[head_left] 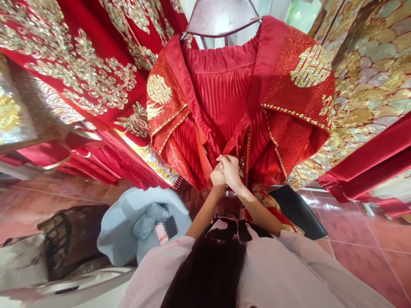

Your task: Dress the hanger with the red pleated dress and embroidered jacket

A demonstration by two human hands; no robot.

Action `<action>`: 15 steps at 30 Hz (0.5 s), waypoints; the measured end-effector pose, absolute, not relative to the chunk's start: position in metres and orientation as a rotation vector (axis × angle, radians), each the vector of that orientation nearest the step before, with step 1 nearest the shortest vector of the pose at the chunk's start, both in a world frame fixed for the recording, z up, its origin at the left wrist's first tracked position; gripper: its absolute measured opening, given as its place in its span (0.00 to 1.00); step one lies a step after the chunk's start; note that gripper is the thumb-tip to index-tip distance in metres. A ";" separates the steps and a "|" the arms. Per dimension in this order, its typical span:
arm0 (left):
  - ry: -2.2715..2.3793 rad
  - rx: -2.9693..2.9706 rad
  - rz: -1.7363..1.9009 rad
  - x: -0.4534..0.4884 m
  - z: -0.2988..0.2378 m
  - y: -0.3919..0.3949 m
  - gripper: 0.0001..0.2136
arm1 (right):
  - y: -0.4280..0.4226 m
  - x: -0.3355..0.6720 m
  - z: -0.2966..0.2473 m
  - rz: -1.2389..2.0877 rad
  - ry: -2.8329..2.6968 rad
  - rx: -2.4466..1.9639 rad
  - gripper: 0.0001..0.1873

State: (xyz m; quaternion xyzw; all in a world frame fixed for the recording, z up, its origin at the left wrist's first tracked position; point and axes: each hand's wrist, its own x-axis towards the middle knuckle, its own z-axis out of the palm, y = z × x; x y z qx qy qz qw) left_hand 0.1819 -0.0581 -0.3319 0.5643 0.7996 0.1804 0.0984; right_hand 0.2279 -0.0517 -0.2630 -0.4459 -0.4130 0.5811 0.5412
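A red pleated skirt (221, 94) with glittery panels, gold beading and round gold emblems hangs from a hanger (222, 18). Its gathered waistband droops in a V toward me. At the low point of that V, my left hand (217, 176) and my right hand (231, 170) are pressed together, fingers closed on the waistband. The right hand partly covers the left, so the fingertips and the exact grip are hidden. A thin red cord seems to hang just above my right hand.
Red garments with gold beading (80, 72) hang at the left, and a gold scale-patterned garment (369, 72) at the right. A pale blue chair (118, 222) holds a phone (171, 226). A black seat (298, 211) stands low right. Bags (70, 239) lie at lower left.
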 end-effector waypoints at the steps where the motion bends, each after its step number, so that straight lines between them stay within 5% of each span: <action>1: 2.343 1.685 0.544 0.183 -0.331 -0.058 0.10 | -0.050 0.229 -0.258 1.371 -0.980 -1.042 0.11; 11: 2.314 1.763 1.033 0.167 -0.315 -0.063 0.12 | -0.057 0.243 -0.263 1.369 -1.072 -0.999 0.14; 15: 2.221 1.943 0.792 0.162 -0.303 -0.050 0.10 | -0.054 0.239 -0.265 1.323 -1.105 -1.040 0.15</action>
